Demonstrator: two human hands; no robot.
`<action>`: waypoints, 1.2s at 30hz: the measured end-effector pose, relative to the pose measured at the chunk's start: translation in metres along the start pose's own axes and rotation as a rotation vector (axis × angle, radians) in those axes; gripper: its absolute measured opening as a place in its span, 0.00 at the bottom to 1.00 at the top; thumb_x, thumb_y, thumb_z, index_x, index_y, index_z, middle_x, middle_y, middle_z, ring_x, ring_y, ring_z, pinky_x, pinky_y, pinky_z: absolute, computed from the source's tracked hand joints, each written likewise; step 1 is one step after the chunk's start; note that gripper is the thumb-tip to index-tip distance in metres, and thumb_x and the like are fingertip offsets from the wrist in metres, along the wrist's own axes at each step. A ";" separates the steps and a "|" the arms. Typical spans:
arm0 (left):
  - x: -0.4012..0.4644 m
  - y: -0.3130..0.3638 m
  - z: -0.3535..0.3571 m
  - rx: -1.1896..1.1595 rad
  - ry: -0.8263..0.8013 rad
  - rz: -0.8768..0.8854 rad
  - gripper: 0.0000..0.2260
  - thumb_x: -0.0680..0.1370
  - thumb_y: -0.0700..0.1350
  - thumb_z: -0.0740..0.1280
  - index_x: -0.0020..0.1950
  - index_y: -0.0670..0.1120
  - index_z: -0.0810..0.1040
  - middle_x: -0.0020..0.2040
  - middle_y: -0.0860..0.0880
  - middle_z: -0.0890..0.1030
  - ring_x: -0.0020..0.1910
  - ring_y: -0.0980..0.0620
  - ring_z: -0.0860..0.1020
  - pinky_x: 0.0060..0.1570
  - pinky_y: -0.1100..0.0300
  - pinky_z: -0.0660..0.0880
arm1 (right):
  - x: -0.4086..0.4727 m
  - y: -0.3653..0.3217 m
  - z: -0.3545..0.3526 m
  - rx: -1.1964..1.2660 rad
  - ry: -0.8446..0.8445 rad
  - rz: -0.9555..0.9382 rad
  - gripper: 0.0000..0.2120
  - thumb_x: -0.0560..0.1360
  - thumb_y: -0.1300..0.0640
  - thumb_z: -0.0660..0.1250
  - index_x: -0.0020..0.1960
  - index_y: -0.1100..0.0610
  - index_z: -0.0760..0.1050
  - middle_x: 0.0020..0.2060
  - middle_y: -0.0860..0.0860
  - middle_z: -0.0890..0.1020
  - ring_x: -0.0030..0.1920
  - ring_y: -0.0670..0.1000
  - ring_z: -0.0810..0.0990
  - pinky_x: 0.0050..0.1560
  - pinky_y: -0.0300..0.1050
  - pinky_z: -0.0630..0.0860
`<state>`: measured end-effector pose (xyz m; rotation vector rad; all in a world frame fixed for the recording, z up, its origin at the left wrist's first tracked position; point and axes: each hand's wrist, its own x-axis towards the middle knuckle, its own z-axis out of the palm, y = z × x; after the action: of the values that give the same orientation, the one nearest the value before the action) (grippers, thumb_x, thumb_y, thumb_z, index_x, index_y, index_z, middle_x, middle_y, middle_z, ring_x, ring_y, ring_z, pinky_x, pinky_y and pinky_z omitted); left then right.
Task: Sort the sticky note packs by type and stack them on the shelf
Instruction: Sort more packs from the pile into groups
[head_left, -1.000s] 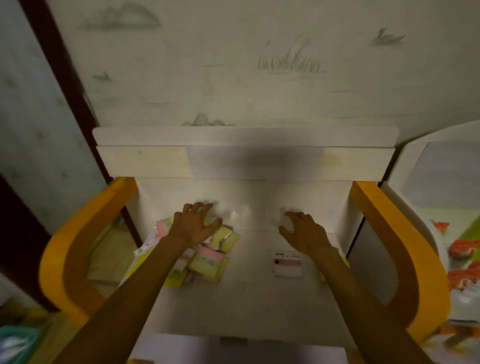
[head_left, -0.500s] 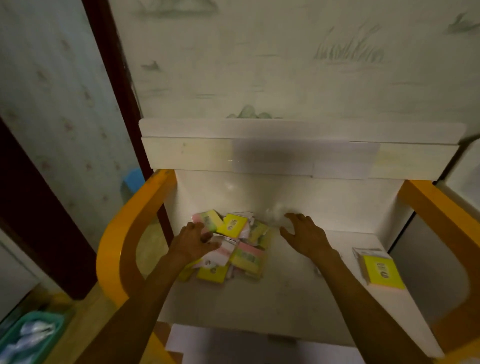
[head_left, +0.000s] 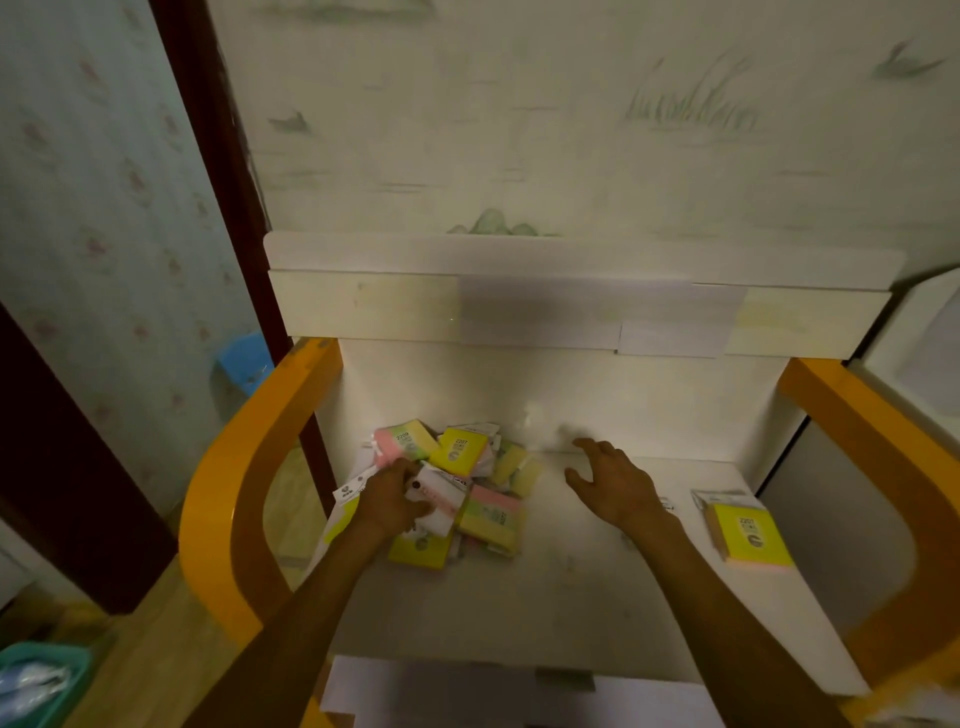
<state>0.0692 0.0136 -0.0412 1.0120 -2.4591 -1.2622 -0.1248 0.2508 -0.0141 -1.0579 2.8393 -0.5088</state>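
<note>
Left hand (head_left: 387, 501) fingers were seen closed on a white-wrapped pack (head_left: 439, 496); right hand (head_left: 618, 483) spread, empty. Packs judged light, stiff-edged, slippery-wrapped; best pinched by opposite edges.

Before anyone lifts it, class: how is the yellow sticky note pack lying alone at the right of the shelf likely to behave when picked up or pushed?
The yellow pack looks like a flat, squared block, so it should probably stay stiff and not roll or tip. It lies flat on the smooth white shelf, so a push would likely slide it. Its wrapper seems glossy, perhaps a little slippery.
</note>
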 end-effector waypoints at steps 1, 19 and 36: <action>0.000 0.001 -0.001 -0.042 -0.005 -0.007 0.24 0.70 0.36 0.74 0.64 0.42 0.71 0.60 0.41 0.76 0.39 0.42 0.80 0.35 0.47 0.80 | 0.000 0.000 0.000 0.008 -0.002 0.003 0.26 0.79 0.44 0.57 0.74 0.50 0.60 0.69 0.52 0.69 0.68 0.54 0.69 0.59 0.51 0.72; -0.009 0.005 -0.061 -0.505 0.159 0.022 0.22 0.75 0.33 0.68 0.65 0.51 0.72 0.56 0.40 0.75 0.55 0.39 0.78 0.42 0.41 0.81 | 0.042 -0.073 0.028 0.399 -0.033 -0.027 0.23 0.76 0.50 0.66 0.68 0.54 0.66 0.61 0.55 0.77 0.57 0.55 0.78 0.54 0.46 0.74; -0.014 0.002 -0.075 -0.560 0.264 0.068 0.23 0.75 0.34 0.69 0.65 0.52 0.72 0.55 0.41 0.75 0.56 0.45 0.78 0.44 0.43 0.81 | 0.070 -0.126 0.087 0.287 -0.020 0.140 0.34 0.72 0.42 0.68 0.69 0.59 0.60 0.63 0.58 0.67 0.60 0.60 0.74 0.55 0.51 0.73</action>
<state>0.1129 -0.0243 0.0084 0.8607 -1.7754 -1.5518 -0.0838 0.0913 -0.0512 -0.8017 2.6892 -0.8543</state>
